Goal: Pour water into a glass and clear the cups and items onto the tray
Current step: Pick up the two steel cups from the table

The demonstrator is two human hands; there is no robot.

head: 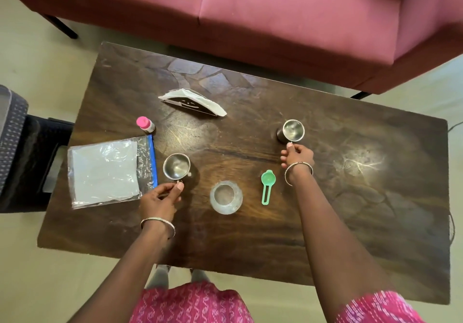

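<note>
Two steel cups stand on the dark wooden table (250, 235). My left hand (160, 200) pinches the handle of the left steel cup (176, 167). The right steel cup (293, 130) stands farther back, and my right hand (297, 156) holds it at its near rim or handle. Between my arms stands a clear glass (226, 197), upright, and a green scoop (267, 185) lies just right of it. No tray is in view.
A clear zip bag with paper (110, 172) lies at the table's left edge, a pink-capped bottle (145, 124) behind it. A napkin holder (193, 103) stands at the back middle. A pink sofa (275, 17) runs behind the table and a dark chair (22, 147) stands left.
</note>
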